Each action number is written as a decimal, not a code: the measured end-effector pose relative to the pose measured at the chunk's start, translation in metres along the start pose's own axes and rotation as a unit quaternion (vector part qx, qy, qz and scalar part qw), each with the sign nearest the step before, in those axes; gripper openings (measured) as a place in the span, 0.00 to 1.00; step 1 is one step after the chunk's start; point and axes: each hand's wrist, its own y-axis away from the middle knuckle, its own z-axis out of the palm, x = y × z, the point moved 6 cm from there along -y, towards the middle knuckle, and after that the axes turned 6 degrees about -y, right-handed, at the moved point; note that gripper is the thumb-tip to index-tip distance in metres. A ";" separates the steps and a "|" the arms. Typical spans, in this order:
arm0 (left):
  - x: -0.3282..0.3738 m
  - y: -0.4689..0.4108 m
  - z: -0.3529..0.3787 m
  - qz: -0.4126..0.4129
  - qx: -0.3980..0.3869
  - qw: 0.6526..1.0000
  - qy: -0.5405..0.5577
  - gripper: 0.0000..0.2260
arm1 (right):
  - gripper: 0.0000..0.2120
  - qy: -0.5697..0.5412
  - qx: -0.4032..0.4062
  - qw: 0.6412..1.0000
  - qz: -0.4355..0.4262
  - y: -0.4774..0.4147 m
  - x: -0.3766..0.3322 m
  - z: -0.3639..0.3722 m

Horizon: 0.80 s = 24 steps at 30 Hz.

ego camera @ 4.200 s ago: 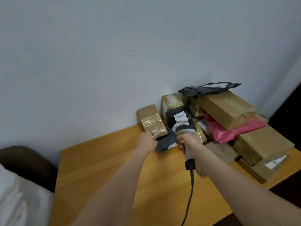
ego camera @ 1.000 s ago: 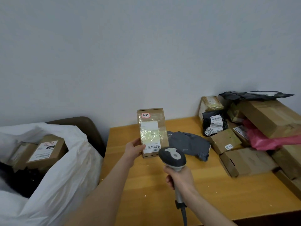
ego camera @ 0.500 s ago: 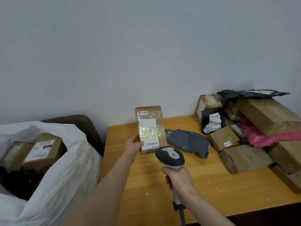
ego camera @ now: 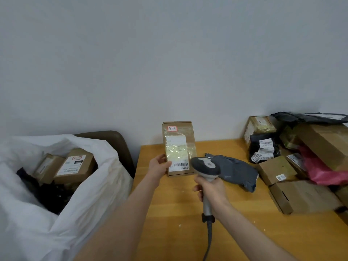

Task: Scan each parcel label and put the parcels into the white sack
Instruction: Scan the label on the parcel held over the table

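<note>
My left hand [ego camera: 159,167] holds a small taped cardboard parcel [ego camera: 178,146] upright above the wooden table [ego camera: 178,213], its label and barcode facing me. My right hand [ego camera: 211,191] grips a grey corded barcode scanner [ego camera: 205,164], whose head sits just right of the barcode and points at it. The white sack [ego camera: 90,194] stands open at the left, with two labelled boxes [ego camera: 75,164] and dark parcels inside.
A grey poly mailer [ego camera: 235,170] lies behind the scanner. A pile of cardboard boxes [ego camera: 303,196], a black bag [ego camera: 262,149] and a pink mailer [ego camera: 323,170] fills the right side. A brown chair back [ego camera: 114,144] stands behind the sack.
My left hand has lifted the parcel from the pile and turned its label toward me. In the last second parcel and scanner stayed nearly still; the view shifted slightly.
</note>
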 end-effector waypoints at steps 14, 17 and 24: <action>0.016 0.084 -0.250 0.006 0.281 0.960 -0.006 0.23 | 0.04 0.028 -0.216 0.975 0.039 0.003 -0.009 0.209; 0.011 0.085 -0.309 -0.014 0.330 0.944 -0.021 0.22 | 0.04 0.036 -0.227 0.972 0.039 0.005 -0.012 0.254; -0.025 0.024 -0.430 -0.122 0.314 0.940 -0.051 0.11 | 0.06 0.073 -0.201 0.976 0.049 -0.026 0.001 0.356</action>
